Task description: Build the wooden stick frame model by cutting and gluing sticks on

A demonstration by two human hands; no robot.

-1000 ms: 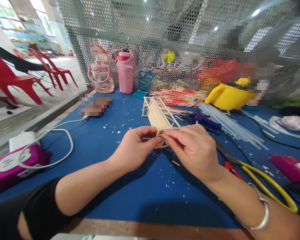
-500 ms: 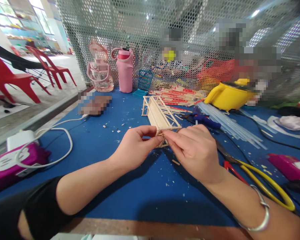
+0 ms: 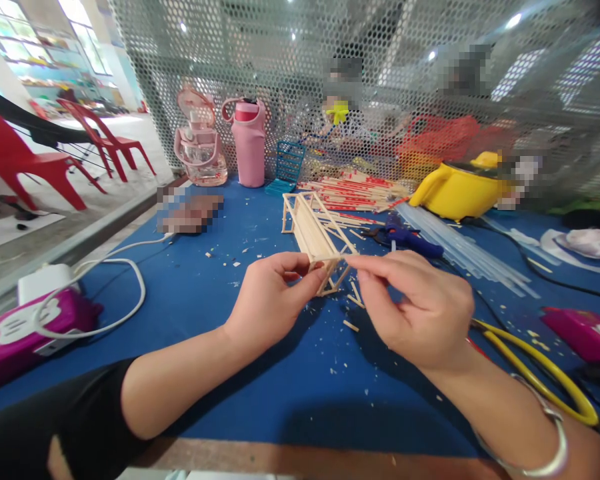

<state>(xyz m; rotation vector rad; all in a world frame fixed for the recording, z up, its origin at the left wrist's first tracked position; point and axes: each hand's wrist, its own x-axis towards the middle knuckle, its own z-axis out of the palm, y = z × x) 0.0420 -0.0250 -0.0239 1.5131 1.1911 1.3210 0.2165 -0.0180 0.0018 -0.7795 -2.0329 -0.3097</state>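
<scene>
A small frame of pale wooden sticks stands on the blue table, its near end toward me. My left hand pinches the near left corner of this frame between thumb and fingers. At the near right corner, the index fingertip of my right hand touches or nearly touches the wood. The right thumb is a little below and apart from that fingertip, and the other fingers are curled. I see nothing held in the right hand. Short stick pieces lie just beneath the frame's near end.
Red-marked sticks, blue-handled pliers and clear glue sticks lie behind. Farther back are a yellow pot, a pink bottle and a mesh screen. Yellow-handled scissors lie by my right forearm; a purple power strip sits left.
My right hand has moved to the right, away from my left fingers, and its thumb and index finger have opened. The left hand keeps its hold on the frame. More stick pieces show under it.
</scene>
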